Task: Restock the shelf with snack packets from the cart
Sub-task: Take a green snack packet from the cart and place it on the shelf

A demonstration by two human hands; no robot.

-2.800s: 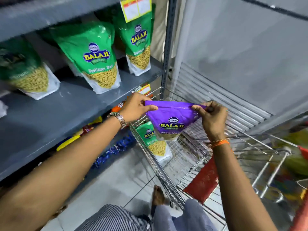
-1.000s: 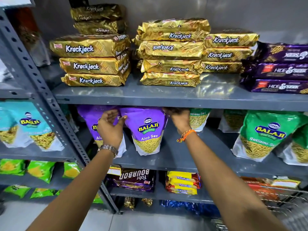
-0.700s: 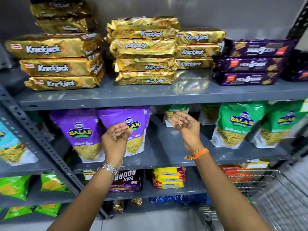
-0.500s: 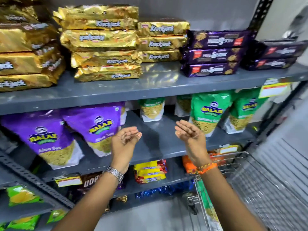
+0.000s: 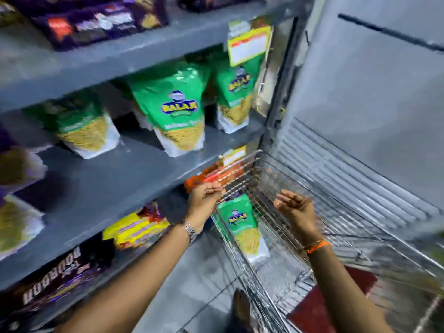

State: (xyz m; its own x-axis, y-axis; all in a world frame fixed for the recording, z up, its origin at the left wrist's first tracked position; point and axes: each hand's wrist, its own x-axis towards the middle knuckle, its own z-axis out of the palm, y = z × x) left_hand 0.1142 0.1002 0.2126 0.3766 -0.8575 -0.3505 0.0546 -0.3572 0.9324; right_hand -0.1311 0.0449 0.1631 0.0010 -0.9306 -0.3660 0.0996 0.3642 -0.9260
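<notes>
A green Balaji snack packet [image 5: 242,227] stands inside the wire cart [image 5: 360,236], against its left wall. My left hand [image 5: 204,198] hovers over the cart's left rim, fingers loosely curled, holding nothing. My right hand [image 5: 295,210] hangs over the cart's middle, fingers curled and apart, also holding nothing. On the grey middle shelf [image 5: 125,179] stand more green packets: one at the centre [image 5: 175,111], one to the right [image 5: 236,92], one to the left [image 5: 81,123]. Purple packets show blurred at the far left edge [image 5: 9,150].
A grey wall panel [image 5: 372,92] rises right behind the cart. A yellow price tag [image 5: 248,45] hangs from the upper shelf edge. Yellow packs [image 5: 137,227] and Bourbon packs [image 5: 55,272] fill the lower shelf. A red flap [image 5: 336,296] lies in the cart's near end. My foot [image 5: 240,308] is on the floor.
The purple packet I carried now stands on the shelf. Both hands let go and pulled back, and the view swung right and down to the cart.
</notes>
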